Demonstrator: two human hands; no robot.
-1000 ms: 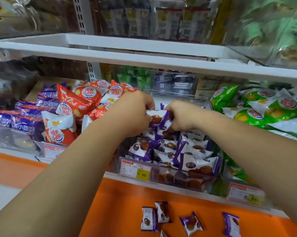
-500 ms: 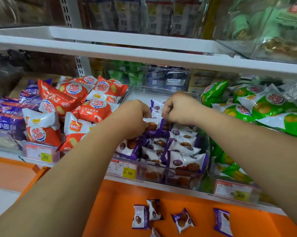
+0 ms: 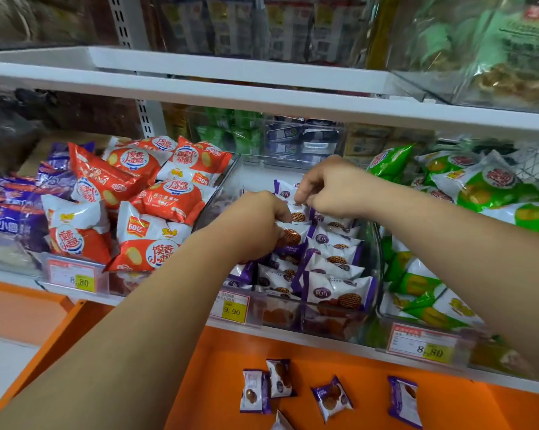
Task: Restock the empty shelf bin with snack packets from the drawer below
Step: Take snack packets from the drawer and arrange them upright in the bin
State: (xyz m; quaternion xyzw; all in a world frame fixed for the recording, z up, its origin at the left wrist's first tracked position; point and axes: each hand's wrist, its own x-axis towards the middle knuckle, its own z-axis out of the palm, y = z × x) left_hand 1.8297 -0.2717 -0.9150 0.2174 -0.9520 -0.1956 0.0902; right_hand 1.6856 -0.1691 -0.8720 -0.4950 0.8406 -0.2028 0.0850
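Drawer: orange metal drawer (image 3: 218, 355), nearest, holds loose purple-and-white snack packets (image 3: 331, 398).
Bin: clear plastic shelf bin (image 3: 217, 197) above, with more packets in rows.
Left hand (image 3: 255, 225): fingers curled, pinching one binned packet.
Right hand (image 3: 333, 187): fingers apparently pinching a rear packet's top.

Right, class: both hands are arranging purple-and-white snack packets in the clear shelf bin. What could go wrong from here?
1. The purple-and-white packets stand stacked above the clear bin's front wall; adding more could tip one into the orange drawer.
2. The left hand works right beside the red snack bags heaped against the bin's side wall, and pulling back might dislodge one.
3. The loose packets lying in the drawer could be overlooked.
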